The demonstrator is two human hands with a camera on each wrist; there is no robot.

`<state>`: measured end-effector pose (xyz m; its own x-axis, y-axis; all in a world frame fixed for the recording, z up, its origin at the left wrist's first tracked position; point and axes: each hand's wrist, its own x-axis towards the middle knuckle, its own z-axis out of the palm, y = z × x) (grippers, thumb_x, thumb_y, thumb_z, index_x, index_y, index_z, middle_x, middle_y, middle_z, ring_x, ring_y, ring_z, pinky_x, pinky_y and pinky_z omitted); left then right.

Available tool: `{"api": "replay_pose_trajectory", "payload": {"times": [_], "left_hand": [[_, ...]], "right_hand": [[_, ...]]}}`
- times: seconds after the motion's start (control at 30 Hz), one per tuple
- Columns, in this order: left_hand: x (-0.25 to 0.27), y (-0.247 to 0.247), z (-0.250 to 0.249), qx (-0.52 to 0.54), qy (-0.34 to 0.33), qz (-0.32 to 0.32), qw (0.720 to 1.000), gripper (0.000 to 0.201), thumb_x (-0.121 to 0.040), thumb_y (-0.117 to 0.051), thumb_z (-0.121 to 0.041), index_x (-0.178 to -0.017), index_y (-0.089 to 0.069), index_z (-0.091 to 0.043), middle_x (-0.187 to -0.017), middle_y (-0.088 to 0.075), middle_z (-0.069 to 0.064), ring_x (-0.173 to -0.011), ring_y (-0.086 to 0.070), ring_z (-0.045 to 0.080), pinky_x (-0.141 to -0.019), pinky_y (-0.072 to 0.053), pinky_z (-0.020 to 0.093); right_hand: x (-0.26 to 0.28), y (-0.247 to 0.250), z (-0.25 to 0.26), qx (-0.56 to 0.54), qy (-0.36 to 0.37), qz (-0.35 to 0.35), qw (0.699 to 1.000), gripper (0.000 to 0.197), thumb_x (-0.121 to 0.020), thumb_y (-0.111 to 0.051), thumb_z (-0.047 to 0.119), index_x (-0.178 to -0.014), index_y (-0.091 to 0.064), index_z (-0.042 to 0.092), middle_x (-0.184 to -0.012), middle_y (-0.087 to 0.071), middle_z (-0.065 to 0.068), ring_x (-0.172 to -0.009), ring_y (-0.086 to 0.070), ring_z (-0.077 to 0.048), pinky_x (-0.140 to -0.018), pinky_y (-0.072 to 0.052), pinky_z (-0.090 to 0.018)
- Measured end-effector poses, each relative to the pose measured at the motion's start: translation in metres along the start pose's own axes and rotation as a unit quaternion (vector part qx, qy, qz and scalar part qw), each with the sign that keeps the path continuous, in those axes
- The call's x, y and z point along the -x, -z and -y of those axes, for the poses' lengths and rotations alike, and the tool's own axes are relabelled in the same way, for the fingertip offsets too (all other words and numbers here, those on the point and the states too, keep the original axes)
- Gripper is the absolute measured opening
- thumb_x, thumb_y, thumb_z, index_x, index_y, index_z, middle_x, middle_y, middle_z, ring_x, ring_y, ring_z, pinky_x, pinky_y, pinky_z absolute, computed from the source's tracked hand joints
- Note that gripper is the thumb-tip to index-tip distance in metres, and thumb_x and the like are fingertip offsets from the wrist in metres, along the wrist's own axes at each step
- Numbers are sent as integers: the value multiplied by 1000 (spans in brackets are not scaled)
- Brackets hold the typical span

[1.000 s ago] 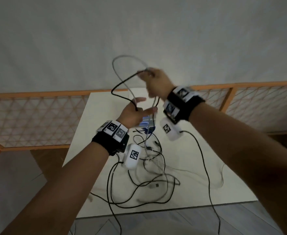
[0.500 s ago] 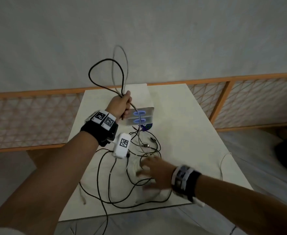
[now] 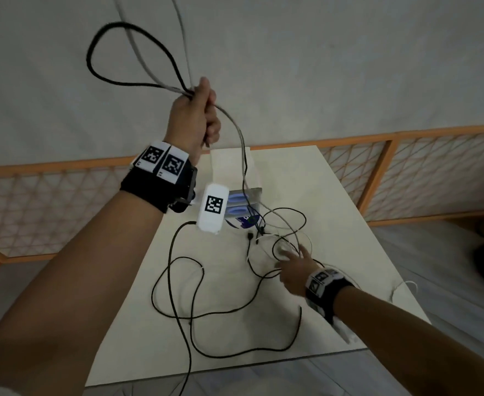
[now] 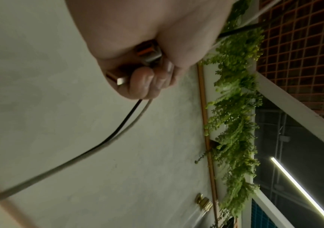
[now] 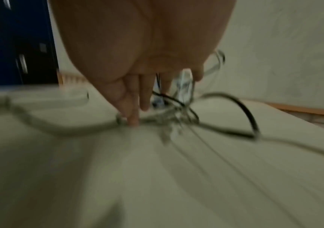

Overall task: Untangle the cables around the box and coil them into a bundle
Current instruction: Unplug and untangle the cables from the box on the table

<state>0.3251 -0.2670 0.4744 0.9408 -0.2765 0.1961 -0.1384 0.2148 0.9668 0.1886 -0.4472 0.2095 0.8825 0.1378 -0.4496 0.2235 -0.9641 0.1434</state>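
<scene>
My left hand is raised above the table and grips loops of a black cable and a grey cable. The left wrist view shows this hand closed round both cables, with two metal plugs poking out of the fist. Both cables run down to a tangle in front of the white box. Low on the table, my right hand has straight fingers touching a pale cable in the tangle. More black cable sprawls across the table's front.
The white table is small, with its front edge near me. An orange lattice fence runs behind it below a grey wall. A thin white cable hangs over the table's right edge. My wrist cameras' own black leads trail down.
My right hand let go of the loops and dropped to the tangle on the table. My left hand closed on the loops and lifted them higher.
</scene>
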Motion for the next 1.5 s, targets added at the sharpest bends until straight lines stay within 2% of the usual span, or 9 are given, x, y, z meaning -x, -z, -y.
{"api": "replay_pose_trajectory", "payload": {"times": [0.17, 0.27, 0.37, 0.6, 0.87, 1.1, 1.23, 1.4, 1.5], "left_hand": [[19, -4, 51, -92, 111, 68, 987, 34, -99, -40, -36, -71, -41, -18, -39, -27, -9, -31, -27, 8, -36, -19, 15], [39, -19, 68, -123, 140, 140, 972, 35, -99, -40, -36, -69, -42, -17, -41, -27, -10, -31, -26, 7, -34, -20, 15], [36, -31, 46, -85, 87, 129, 984, 36, -100, -40, -32, -67, -40, -18, -38, -28, -11, -30, -25, 7, -35, -18, 14], [12, -16, -25, 13, -12, -5, 1000, 37, -99, -41, -35, -65, -38, -20, -37, -26, -11, -32, -25, 8, -37, -17, 17], [49, 3, 124, -257, 205, 46, 943, 35, -91, -53, -45, -81, -59, -12, -40, -45, -6, -29, -35, 12, -32, -21, 14], [59, 7, 147, -104, 265, -53, 957, 41, -94, -52, -41, -62, -49, -14, -35, -34, -2, -24, -28, 12, -34, -21, 12], [59, 10, 124, -58, 217, -3, 975, 29, -95, -50, -38, -80, -57, -13, -32, -44, -9, -26, -37, 4, -35, -18, 16], [57, -11, 125, -57, 223, 56, 971, 56, -74, -56, -68, -96, -68, -19, -41, -41, -6, -36, -36, 10, -38, -27, 18], [58, -21, 128, -86, 210, 56, 972, 30, -84, -65, -41, -83, -66, -11, -42, -53, -2, -35, -43, 12, -38, -32, 19]], "right_hand": [[10, 111, 3, -349, -72, -502, 788, 39, -73, -47, 40, -104, -59, 18, -103, -62, 0, -93, -55, -18, -79, -31, -30], [1, 162, -3, -555, 37, -387, 735, 61, -70, -71, 24, -124, -42, 26, -121, -55, -1, -110, -54, -13, -90, -43, -30], [-18, 157, 5, -732, 74, -197, 648, 24, -87, -51, -3, -85, -65, 17, -91, -65, -12, -76, -65, -14, -70, -51, -18], [-34, 8, -1, -383, -167, 57, 907, 41, -101, -36, 33, -127, -56, 9, -133, -56, -13, -127, -49, -27, -104, -36, -30], [-7, 147, -54, -667, -144, -250, 687, 34, -100, -36, 30, -69, -50, 24, -70, -52, 4, -74, -52, -20, -61, -43, -26], [-4, 191, -45, -418, -198, -290, 838, 37, -97, -39, 35, -112, -61, 9, -111, -59, -19, -104, -56, -35, -86, -41, -38], [7, 197, -47, -770, -39, -331, 544, 22, -93, -43, 19, -74, -50, 13, -41, -35, 3, -31, -32, -14, -39, -31, -18], [13, 179, -14, -583, -24, -202, 787, 11, -90, -49, 3, -95, -48, 12, -69, -45, 5, -52, -37, -4, -37, -31, -12], [14, 154, 5, -549, 11, -120, 827, 37, -90, -51, 4, -125, -41, 9, -70, -51, 8, -58, -45, -2, -50, -35, -11]]}}
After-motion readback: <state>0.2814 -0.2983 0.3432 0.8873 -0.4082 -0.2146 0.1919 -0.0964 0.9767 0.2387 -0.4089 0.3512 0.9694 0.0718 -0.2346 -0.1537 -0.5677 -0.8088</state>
